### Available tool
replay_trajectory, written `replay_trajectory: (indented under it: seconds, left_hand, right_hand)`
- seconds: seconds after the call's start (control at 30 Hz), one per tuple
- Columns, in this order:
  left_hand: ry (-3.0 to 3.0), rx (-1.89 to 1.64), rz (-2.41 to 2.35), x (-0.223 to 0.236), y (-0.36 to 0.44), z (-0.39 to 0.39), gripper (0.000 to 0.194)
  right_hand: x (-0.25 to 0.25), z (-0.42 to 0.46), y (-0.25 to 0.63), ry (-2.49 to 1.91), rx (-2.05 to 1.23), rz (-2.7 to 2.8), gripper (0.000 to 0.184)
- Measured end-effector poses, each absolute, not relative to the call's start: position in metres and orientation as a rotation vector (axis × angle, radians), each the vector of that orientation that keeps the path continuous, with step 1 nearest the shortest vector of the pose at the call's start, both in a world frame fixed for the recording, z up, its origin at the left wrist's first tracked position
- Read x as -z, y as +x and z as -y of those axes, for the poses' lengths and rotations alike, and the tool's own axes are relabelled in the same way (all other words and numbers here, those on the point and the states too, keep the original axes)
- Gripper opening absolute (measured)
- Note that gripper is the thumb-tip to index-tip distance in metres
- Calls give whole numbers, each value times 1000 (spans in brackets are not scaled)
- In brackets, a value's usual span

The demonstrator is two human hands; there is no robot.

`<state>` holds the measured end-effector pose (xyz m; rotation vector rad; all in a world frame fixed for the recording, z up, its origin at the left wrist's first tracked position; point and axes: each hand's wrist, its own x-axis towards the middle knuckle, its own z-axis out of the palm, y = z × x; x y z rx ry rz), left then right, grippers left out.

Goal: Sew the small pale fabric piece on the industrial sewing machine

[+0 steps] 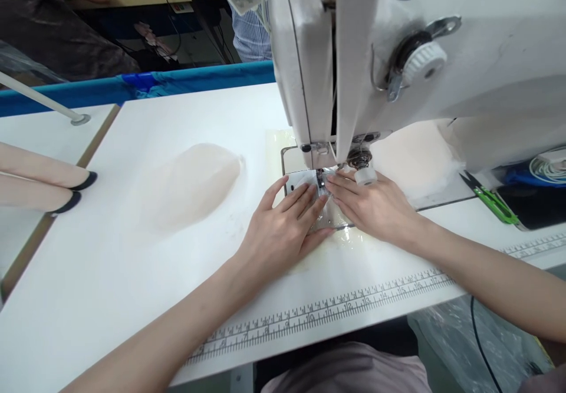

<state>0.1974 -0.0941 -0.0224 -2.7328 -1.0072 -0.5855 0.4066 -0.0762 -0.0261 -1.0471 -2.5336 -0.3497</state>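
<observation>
Both hands lie at the needle area of a white sewing machine (305, 74). My left hand (276, 225) rests flat, fingers stretched over the metal needle plate (292, 182), left of the presser foot (321, 177). My right hand (375, 207) lies palm down on the other side, its fingertips close to the foot. Between the hands shows a shiny, clear film (325, 219); whether it is a loose piece or a cover on the machine bed, I cannot tell. Anything under the fingers is hidden.
A sheer pale fabric piece (198, 183) lies left; another pale piece (411, 157) is under the machine arm. Green-handled thread snips (493, 198) lie right, near a dark phone-like object (537, 201). A printed ruler (309, 316) runs along the front edge. Other people sit behind.
</observation>
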Motion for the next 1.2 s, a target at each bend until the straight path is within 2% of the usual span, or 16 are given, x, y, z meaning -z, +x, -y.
replay_trajectory:
  seconds: [0.1, 0.17, 0.3, 0.37, 0.47, 0.5, 0.6, 0.73, 0.9, 1.0, 1.2]
  left_hand:
    - [-2721, 592, 930, 22, 194, 95, 52]
    - [-2739, 614, 820, 20, 191, 95, 50]
    - [-2719, 628, 642, 19, 185, 96, 23]
    - [-2708, 645, 645, 19, 185, 96, 17]
    - [-2740, 755, 736, 20, 188, 95, 15]
    - [-2750, 787, 761, 21, 189, 95, 14]
    - [-2753, 804, 792, 22, 191, 96, 12]
    - [-2697, 698, 843, 23, 191, 99, 26]
    - [-2766, 668, 1032, 25, 188, 96, 35]
    - [-2837, 710, 1279, 21, 190, 88, 33]
    - [-2892, 686, 1501, 9, 204, 70, 19]
  right_hand:
    - [23, 79, 407, -994, 351, 2514, 27]
    - [20, 83, 408, -922, 323, 2503, 26]
    - [16, 89, 410, -798, 216, 2505, 17]
    - [16, 90, 412, -764, 124, 2501, 25]
    - [16, 89, 412, -767, 56, 2477, 48]
    - [17, 89, 412, -787, 80, 2478, 46]
    - [19, 88, 410, -807, 257, 2493, 17]
    - [22, 90, 409, -714, 374, 2464, 21]
    - [20, 86, 409, -671, 233, 2376, 15]
    - [18, 79, 409, -730, 68, 2253, 14]
    - [20, 71, 407, -1017, 73, 2116, 32]
